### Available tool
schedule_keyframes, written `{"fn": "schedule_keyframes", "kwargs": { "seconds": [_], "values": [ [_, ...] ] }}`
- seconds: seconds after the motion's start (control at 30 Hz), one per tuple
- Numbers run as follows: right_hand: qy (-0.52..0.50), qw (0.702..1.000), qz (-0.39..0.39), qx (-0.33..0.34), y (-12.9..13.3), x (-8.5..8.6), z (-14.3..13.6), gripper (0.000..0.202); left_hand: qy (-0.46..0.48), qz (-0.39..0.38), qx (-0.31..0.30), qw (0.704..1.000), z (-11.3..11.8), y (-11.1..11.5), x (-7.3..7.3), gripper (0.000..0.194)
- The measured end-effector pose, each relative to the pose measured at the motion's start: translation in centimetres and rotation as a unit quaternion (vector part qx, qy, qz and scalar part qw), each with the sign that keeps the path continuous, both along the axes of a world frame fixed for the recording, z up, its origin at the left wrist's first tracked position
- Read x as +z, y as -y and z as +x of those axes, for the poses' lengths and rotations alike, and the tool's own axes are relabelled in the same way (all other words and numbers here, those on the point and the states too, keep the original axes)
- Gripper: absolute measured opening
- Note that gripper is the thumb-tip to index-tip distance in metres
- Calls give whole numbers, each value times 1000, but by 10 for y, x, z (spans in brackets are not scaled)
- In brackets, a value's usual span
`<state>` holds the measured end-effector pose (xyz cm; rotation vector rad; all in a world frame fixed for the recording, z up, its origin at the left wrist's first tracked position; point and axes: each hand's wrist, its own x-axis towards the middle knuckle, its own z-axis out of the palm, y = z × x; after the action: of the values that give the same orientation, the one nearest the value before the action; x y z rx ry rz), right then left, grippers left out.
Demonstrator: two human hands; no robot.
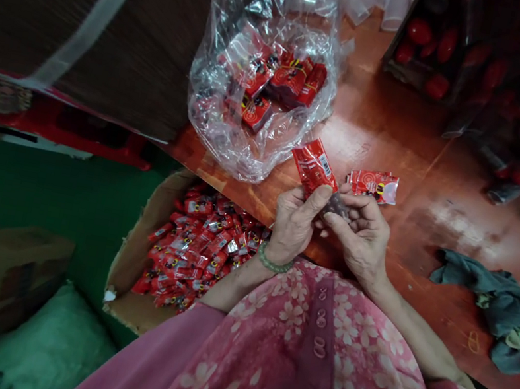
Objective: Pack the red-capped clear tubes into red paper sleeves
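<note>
Fingers (363, 204) above table (417, 145); green floor (96, 212)

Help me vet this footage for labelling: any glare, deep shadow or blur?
Head view: glare whitens patches of the red-brown table; head view: bright highlights streak the clear plastic bag; head view: the tubes at upper right sink into shadow; head view: the red packet shows fairly clearly, though its fine print cannot be read.
</note>
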<state>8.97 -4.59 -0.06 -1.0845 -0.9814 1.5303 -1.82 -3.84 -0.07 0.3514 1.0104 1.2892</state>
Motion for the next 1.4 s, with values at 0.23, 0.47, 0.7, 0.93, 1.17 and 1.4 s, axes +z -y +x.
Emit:
{"fn": "schedule_keyframes", "kwargs": {
  "seconds": [0.23, 0.47, 0.7, 0.93, 1.17, 1.4],
  "values": [
    [13, 999, 48, 4, -6, -7, -7, 26, -9, 51, 47, 998, -15, -3, -10, 53],
    [269, 920, 278, -59, -2, -22, -3, 29, -40, 28, 44, 998, -20, -3, -12, 46],
    [237, 939, 247, -26, -7, -23, -3, 24, -34, 31, 34, 998, -28, -13, -6, 44],
    [133, 987, 87, 10, -15, -13, 1, 29, 13, -5, -17, 1000, -25, -12, -6, 46],
    [24, 998, -17, 51, -22, -4, -3, 44, 14, -33, -76, 996, -30, -2, -11, 50],
    [-29, 992, -23, 118, -24, -9, -3, 47, 50, 7, -37, 998, -31, 2, -2, 44]
  ]
}}
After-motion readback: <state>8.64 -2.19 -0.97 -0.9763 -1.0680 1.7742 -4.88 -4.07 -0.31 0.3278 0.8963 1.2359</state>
